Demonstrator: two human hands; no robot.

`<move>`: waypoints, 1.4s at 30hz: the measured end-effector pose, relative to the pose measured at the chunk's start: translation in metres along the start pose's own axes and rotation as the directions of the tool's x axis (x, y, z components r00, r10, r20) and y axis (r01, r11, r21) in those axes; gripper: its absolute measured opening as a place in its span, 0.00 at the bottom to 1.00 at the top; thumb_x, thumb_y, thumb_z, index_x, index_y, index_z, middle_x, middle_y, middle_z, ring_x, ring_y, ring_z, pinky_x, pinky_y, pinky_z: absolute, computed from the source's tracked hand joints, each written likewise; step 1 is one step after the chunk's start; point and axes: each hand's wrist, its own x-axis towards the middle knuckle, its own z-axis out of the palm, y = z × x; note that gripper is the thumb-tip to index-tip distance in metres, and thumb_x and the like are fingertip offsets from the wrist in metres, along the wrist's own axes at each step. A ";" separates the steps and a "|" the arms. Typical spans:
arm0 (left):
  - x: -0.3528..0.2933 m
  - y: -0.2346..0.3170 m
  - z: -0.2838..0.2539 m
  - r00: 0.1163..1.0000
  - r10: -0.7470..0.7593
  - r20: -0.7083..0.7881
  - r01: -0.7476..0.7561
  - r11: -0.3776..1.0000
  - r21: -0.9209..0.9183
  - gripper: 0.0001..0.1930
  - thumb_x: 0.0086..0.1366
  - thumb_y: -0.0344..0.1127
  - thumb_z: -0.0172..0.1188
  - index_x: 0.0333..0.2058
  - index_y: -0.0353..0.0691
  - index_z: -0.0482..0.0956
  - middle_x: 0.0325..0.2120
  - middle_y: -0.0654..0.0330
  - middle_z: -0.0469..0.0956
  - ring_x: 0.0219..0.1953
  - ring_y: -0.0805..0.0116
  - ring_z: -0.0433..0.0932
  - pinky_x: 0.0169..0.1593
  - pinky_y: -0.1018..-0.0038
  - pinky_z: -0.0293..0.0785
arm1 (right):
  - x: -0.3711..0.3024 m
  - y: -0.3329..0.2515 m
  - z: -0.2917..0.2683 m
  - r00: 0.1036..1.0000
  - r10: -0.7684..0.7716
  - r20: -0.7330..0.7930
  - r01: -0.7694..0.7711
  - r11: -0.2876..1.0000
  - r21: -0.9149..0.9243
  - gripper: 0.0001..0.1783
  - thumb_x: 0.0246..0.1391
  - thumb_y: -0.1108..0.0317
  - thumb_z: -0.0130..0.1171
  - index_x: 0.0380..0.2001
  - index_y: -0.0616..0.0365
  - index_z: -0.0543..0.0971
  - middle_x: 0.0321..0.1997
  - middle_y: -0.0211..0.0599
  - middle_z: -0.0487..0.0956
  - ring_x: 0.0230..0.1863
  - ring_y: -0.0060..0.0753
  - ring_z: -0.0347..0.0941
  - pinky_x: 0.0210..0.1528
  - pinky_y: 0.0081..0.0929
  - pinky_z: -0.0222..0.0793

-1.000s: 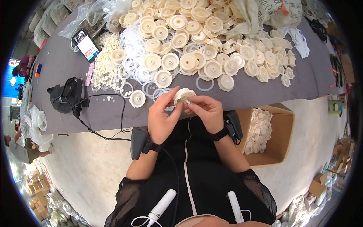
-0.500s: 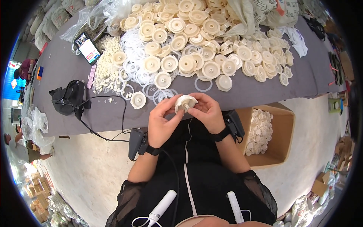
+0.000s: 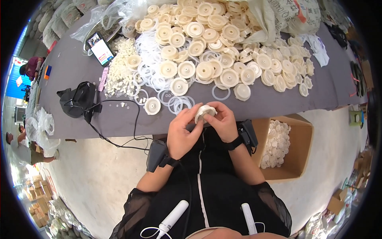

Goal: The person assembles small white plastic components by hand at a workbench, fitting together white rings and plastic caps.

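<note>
Both my hands hold one round cream plastic cap [image 3: 205,113] just off the table's near edge. My left hand [image 3: 184,129] grips its left side between thumb and fingers. On the other side, my right hand [image 3: 223,122] has its fingers round the rim and its thumb across the face, which hides the cap's centre. Beyond the hands lie loose clear sealing rings [image 3: 180,104] and a single cream cap [image 3: 152,106]. A big heap of similar cream caps [image 3: 205,71] spreads over the back of the table.
A carton [image 3: 300,155] with many white discs stands on the floor at my right. Small cream plugs [image 3: 121,69] are piled left of the rings. A phone [image 3: 100,49] leans behind them. Cables run from a black pouch [image 3: 78,100] over the table edge. Other people are at far left.
The cap has been tilted in my fingers and my right thumb now lies across its middle, where a central stem showed before. The whole view has shifted slightly.
</note>
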 end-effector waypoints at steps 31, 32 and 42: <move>0.028 -0.003 -0.062 0.921 -0.142 0.363 0.233 0.947 -0.220 0.04 0.49 0.23 0.61 0.27 0.35 0.78 0.23 0.65 0.73 0.27 0.78 0.71 0.34 0.81 0.65 | 0.011 -0.027 0.006 0.765 -0.436 0.474 0.637 0.623 -0.455 0.15 0.32 0.79 0.62 0.29 0.57 0.78 0.30 0.34 0.77 0.36 0.37 0.73 0.45 0.34 0.68; 0.028 -0.004 -0.063 0.915 -0.133 0.380 0.217 0.958 -0.187 0.04 0.49 0.23 0.60 0.27 0.35 0.79 0.24 0.65 0.73 0.27 0.78 0.71 0.34 0.81 0.65 | 0.010 -0.029 0.008 0.752 -0.440 0.491 0.650 0.618 -0.442 0.15 0.32 0.79 0.63 0.29 0.57 0.78 0.31 0.34 0.77 0.35 0.37 0.73 0.47 0.35 0.68; 0.022 0.010 -0.059 0.922 -0.064 0.381 0.128 0.981 -0.145 0.04 0.49 0.23 0.59 0.26 0.34 0.79 0.24 0.62 0.75 0.29 0.74 0.73 0.36 0.80 0.67 | -0.001 -0.031 0.012 0.790 -0.409 0.457 0.588 0.714 -0.379 0.18 0.32 0.83 0.63 0.33 0.57 0.79 0.38 0.36 0.73 0.40 0.34 0.73 0.40 0.26 0.70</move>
